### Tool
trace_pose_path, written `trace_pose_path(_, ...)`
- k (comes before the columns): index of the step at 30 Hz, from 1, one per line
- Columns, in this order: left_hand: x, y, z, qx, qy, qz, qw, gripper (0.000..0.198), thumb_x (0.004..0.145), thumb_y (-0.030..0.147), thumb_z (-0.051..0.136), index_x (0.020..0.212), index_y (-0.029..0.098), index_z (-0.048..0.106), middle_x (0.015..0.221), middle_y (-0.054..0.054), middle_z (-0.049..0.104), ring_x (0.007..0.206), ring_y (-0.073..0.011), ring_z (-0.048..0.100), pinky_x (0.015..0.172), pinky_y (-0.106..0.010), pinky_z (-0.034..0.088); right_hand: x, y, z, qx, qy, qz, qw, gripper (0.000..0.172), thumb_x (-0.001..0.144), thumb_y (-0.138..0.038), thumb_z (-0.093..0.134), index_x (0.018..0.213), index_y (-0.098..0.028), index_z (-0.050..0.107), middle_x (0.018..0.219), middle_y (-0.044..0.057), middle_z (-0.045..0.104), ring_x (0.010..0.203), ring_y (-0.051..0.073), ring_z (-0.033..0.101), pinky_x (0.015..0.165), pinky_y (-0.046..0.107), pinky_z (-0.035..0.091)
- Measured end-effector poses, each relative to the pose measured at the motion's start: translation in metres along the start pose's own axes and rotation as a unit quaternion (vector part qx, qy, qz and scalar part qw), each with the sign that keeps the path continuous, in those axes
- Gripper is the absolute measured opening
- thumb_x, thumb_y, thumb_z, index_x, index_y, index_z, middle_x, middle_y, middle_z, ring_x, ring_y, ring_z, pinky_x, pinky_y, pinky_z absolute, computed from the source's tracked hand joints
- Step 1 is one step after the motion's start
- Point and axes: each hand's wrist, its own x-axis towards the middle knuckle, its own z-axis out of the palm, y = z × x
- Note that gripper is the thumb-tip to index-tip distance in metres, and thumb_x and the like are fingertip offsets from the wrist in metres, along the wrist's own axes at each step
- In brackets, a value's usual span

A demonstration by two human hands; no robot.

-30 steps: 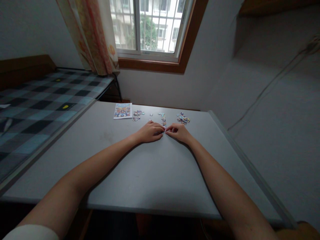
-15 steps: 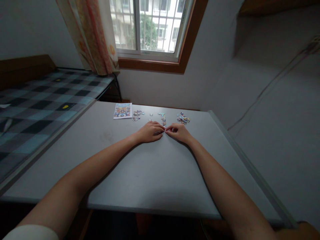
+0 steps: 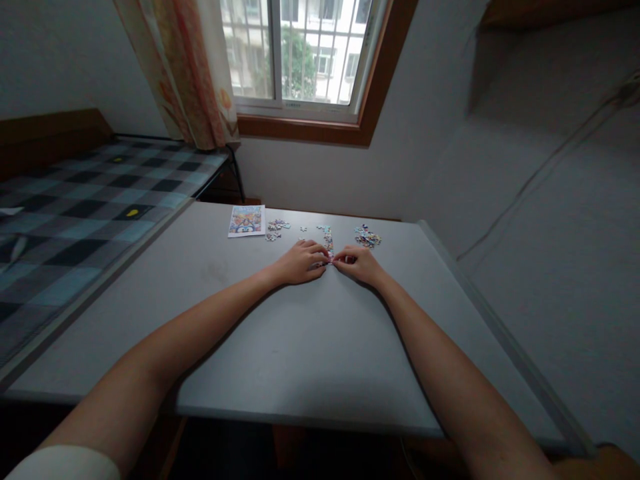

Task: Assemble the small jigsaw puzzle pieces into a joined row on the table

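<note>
A narrow column of joined jigsaw pieces [image 3: 329,237] lies on the grey-white table, running from the back toward me. At its near end my left hand [image 3: 301,262] rests palm down, with curled fingers and thumb closed at the puzzle's edge. From the other side my right hand [image 3: 359,264] pinches a small jigsaw piece against that same end, its fingertips nearly meeting the left ones. Both hands' fingertips cover most of the piece. Loose jigsaw pieces lie in a heap [image 3: 368,237] behind my right hand and in a smaller group [image 3: 277,227] beyond my left.
A printed picture sheet [image 3: 247,221] lies at the table's back left. The table [image 3: 270,353] has a raised strip along its right edge, by the wall. To the left stands a bed with a checked cover [image 3: 100,193]. A window and curtain are behind.
Both hands stay almost where they were at the puzzle's near end, with only slight finger movement. The whole view has shifted a little.
</note>
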Motion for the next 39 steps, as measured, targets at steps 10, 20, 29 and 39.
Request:
trace_pose_path(10, -0.0005, 0.0002, 0.0002, 0.029, 0.003, -0.009, 1.000, 0.028, 0.093, 0.030, 0.049, 0.111, 0.025, 0.069, 0.112, -0.004, 0.066, 0.104, -0.0213, 0.054, 0.091, -0.038, 0.036, 0.0024, -0.0030, -0.0005, -0.002, -0.002, 0.008, 1.000, 0.019, 0.077, -0.031, 0.064, 0.079, -0.018, 0.077, 0.066, 0.001, 0.062, 0.057, 0.010, 0.048, 0.057, 0.023, 0.038)
trace_pose_path(20, -0.0007, -0.0014, 0.0010, 0.017, 0.005, -0.032, 0.999, 0.027, 0.091, 0.031, 0.048, 0.106, 0.022, 0.069, 0.091, -0.005, 0.064, 0.088, -0.0185, 0.056, 0.085, -0.034, 0.036, 0.0015, -0.0046, 0.0016, 0.037, 0.033, 0.053, 0.997, 0.023, 0.072, -0.019, 0.053, 0.079, -0.016, 0.075, 0.064, 0.001, 0.065, 0.056, 0.011, 0.049, 0.057, 0.023, 0.038)
trace_pose_path(29, -0.0003, 0.0017, -0.0018, 0.024, -0.015, -0.019, 0.999, 0.029, 0.090, 0.029, 0.048, 0.108, 0.024, 0.070, 0.094, -0.006, 0.063, 0.090, -0.0194, 0.056, 0.084, -0.035, 0.035, 0.0016, -0.0062, -0.0013, 0.022, 0.018, 0.022, 0.999, 0.026, 0.072, -0.014, 0.053, 0.074, -0.019, 0.078, 0.069, 0.002, 0.064, 0.060, 0.011, 0.051, 0.062, 0.024, 0.039)
trace_pose_path(39, 0.0006, 0.0009, -0.0002, 0.040, -0.019, -0.019, 0.999, 0.029, 0.092, 0.032, 0.047, 0.109, 0.027, 0.070, 0.095, -0.005, 0.064, 0.092, -0.0202, 0.053, 0.085, -0.036, 0.034, 0.0027, -0.0061, 0.0001, 0.013, 0.019, 0.025, 0.999, 0.026, 0.072, -0.014, 0.053, 0.074, -0.018, 0.078, 0.069, 0.002, 0.062, 0.061, 0.012, 0.050, 0.063, 0.025, 0.039)
